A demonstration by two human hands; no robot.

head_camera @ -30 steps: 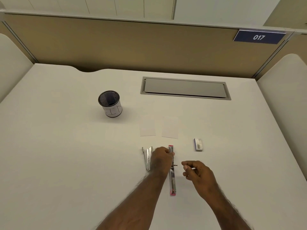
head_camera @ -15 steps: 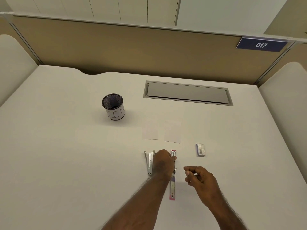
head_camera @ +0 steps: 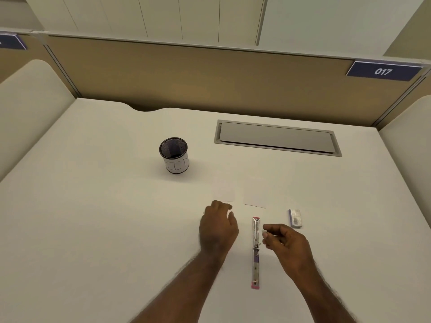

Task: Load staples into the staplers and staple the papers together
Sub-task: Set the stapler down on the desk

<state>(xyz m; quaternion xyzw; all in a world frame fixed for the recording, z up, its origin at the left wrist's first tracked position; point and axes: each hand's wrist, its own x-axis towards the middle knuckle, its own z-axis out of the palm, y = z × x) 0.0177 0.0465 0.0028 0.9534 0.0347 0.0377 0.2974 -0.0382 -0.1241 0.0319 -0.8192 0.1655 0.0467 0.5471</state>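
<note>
A pink stapler (head_camera: pixel 255 252) lies swung open flat on the white desk (head_camera: pixel 93 229), between my two hands. My left hand (head_camera: pixel 218 229) hovers palm down just left of it, fingers bent downward. It covers the spot where a silver stapler lay, and that stapler is hidden. To the right of the pink stapler, my right hand (head_camera: pixel 285 244) pinches a small pale staple strip (head_camera: pixel 265 234) between thumb and forefinger. Two small white papers (head_camera: pixel 255 199) lie side by side just beyond the hands. A staple box (head_camera: pixel 295 217) sits at the right.
A mesh pen cup (head_camera: pixel 174 156) stands further back on the left. A grey cable hatch (head_camera: pixel 277 138) is set into the desk at the back. Tan partition walls close the desk at the back and both sides.
My left hand let go of the pink stapler's top end and moved left over the silver stapler. My right hand stayed beside the pink stapler with the strip.
</note>
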